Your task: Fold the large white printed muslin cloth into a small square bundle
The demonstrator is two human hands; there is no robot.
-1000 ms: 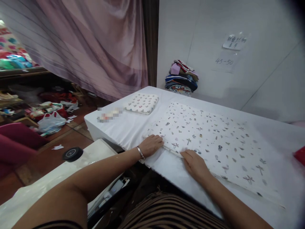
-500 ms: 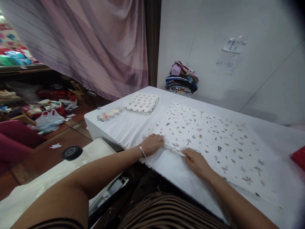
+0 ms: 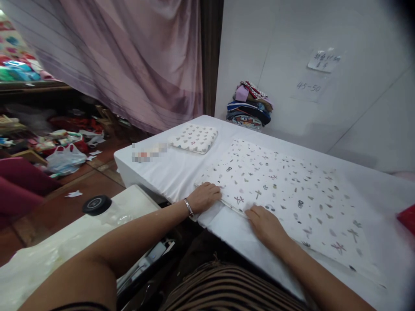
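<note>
A white cloth (image 3: 282, 185) with a small print of palm trees and other motifs is spread in layers on the white-covered table (image 3: 155, 172). At its near left corner, my left hand (image 3: 205, 198) has its fingers curled over the edge. A short way to the right, my right hand (image 3: 265, 221) is closed at the same near edge, its fingertips on the fabric and its thumb partly hidden. Beyond my left hand lies a neatly folded patterned cloth (image 3: 195, 139).
A pile of folded fabrics (image 3: 249, 106) stands by the wall behind the table. At left are a pale surface with a black round object (image 3: 96, 204), and plastic bags (image 3: 66, 159) on the floor. Something red (image 3: 407, 220) sits at the right edge.
My right hand has shifted slightly left, and its fingers now rest higher over the cloth's edge. My left hand has hardly moved. The view has turned slightly.
</note>
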